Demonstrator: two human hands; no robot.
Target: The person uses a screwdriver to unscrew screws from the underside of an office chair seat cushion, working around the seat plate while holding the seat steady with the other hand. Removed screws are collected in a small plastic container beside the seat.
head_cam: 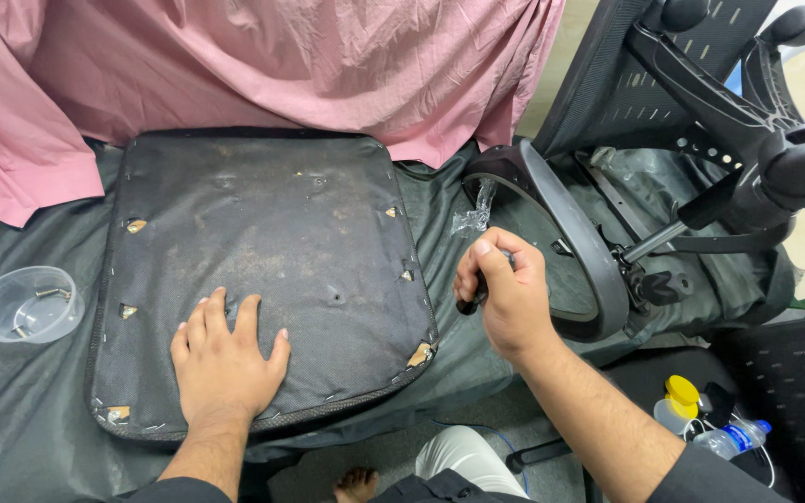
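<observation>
Under your left hand point(225, 359), spread flat with fingers apart, lies the black seat pad point(263, 279), upside down; you press near its front edge. Your right hand point(505, 293) is curled tight round a dark tool handle point(470, 300), just off the pad's right edge. The pad lies to the left of that hand, its long side running away from you. I count one pad and one tool. Farther left sits one clear plastic cup point(25, 303) with small metal bits inside. One tipped chair frame point(682, 168) lies on the right.
</observation>
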